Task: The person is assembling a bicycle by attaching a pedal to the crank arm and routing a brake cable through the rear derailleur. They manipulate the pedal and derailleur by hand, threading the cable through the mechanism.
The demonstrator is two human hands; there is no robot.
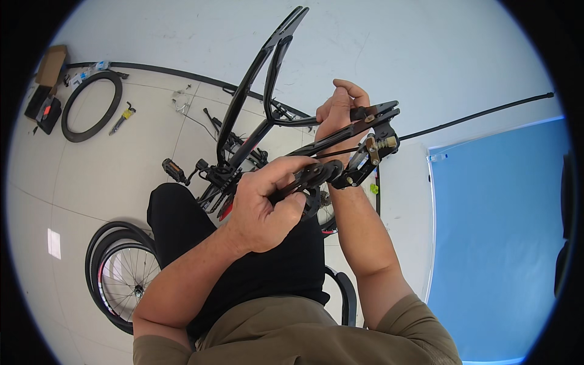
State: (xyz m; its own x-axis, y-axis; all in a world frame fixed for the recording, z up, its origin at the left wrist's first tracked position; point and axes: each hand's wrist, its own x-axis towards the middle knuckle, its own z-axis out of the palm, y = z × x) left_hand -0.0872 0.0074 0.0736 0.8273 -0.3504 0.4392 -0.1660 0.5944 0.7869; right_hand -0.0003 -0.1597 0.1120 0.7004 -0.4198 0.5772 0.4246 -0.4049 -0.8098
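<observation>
A black bicycle frame (pixel 246 91) stands tilted before me, its forked rear ends pointing up and right. On the end nearest my right side sits a rear derailleur (pixel 372 155) with a brass-coloured barrel and pivots. My left hand (pixel 264 204) pinches the derailleur's dark lower cage (pixel 316 176) between thumb and fingers. Behind the stay, my right hand (pixel 340 109) is closed with curled fingers at the frame end, beside a small dark piece; the frame hides part of its palm.
A pedal (pixel 174 170) and crank stick out at the frame's lower left. Wheels and tyres (pixel 125 274) lie on the floor at left. Farther off are a loose tyre (pixel 91 106), a yellow-black tool (pixel 125 117) and an open cardboard box (pixel 52 66). A blue panel (pixel 499 243) stands at right.
</observation>
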